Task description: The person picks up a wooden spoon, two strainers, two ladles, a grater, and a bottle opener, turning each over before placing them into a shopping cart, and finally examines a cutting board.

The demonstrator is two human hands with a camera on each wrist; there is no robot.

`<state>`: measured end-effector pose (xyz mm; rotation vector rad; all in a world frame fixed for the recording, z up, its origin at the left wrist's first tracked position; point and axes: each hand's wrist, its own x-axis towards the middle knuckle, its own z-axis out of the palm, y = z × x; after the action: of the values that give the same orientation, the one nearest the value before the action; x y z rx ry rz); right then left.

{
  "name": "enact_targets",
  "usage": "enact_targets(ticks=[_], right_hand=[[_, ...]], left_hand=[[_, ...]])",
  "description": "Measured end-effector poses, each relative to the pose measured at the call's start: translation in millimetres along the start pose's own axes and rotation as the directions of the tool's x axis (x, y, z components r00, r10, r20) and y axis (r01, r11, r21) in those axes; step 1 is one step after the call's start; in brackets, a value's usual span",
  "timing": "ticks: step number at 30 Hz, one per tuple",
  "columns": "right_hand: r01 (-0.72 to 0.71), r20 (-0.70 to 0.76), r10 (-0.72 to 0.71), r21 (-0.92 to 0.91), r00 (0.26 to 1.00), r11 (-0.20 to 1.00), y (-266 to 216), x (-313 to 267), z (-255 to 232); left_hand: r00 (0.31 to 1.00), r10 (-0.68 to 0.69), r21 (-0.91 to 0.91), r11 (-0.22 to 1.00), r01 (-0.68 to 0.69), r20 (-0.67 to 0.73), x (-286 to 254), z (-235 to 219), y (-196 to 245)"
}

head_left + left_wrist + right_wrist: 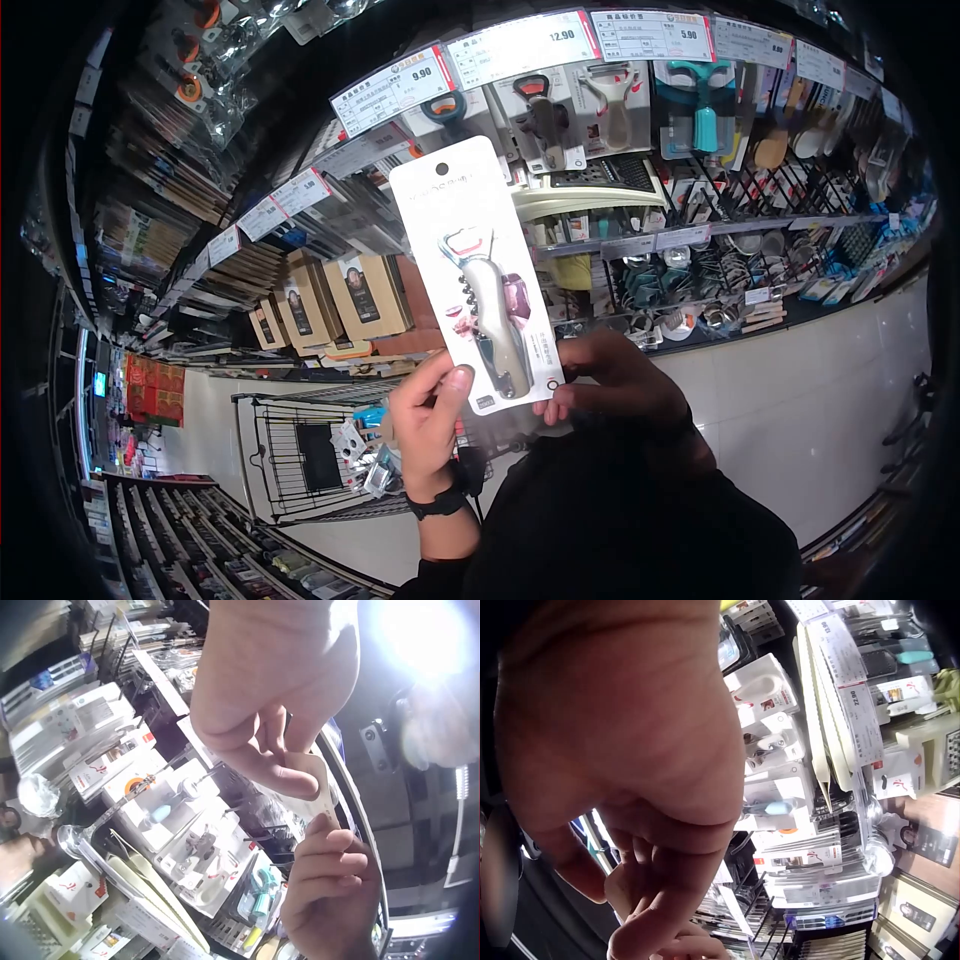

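A corkscrew with a grey handle and a bottle-opener head is mounted on a tall white card with a hang hole at its top. The card stands nearly upright in front of me, leaning slightly left. At its lower left edge, my left hand pinches it between thumb and fingers. My right hand grips the lower right corner, its thumb hidden behind dark shade. Seen from the left wrist, the card is nearly edge-on between both hands. In the right wrist view, the back of my right hand covers much of the scene.
Behind the card, shelves carry hanging packaged kitchen tools, among them a teal peeler. Price labels run along the shelf edge. Boxed wooden boards stand to the left. A wire shopping cart with goods inside is at lower left.
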<state>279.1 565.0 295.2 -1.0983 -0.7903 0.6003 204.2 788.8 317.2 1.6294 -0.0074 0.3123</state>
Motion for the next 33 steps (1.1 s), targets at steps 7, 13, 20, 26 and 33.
enact_targets(ticks=[7, 13, 20, 26, 33], right_hand=[[-0.009, 0.044, 0.008, 0.027, 0.999, 1.000, 2.1, -5.5, -4.7], [-0.045, 0.045, 0.039, 0.152, 0.998, 0.987, 1.6, -11.2, -6.6], [-0.099, 0.008, 0.100, 0.234, 0.995, 0.967, -5.0, -15.9, -5.9], [0.092, -0.177, -0.119, -0.157, 0.977, 0.983, 9.7, -8.2, -3.2], [0.111, -0.263, -0.296, -0.547, 0.918, 0.830, 23.2, 10.6, -4.4]], left_hand=[[1.000, -0.004, -0.022, 1.000, 0.004, 0.013, -1.8, 2.2, -2.7], [0.999, -0.033, -0.121, 0.992, 0.035, 0.019, -2.5, 12.7, -3.1], [0.993, -0.103, -0.261, 0.959, 0.115, 0.059, 0.3, 20.1, -6.1], [0.991, -0.080, -0.011, 0.997, 0.081, 0.111, -1.3, 19.5, -8.5], [0.997, 0.073, -0.054, 0.996, -0.073, -0.005, 8.9, 41.1, -3.3]])
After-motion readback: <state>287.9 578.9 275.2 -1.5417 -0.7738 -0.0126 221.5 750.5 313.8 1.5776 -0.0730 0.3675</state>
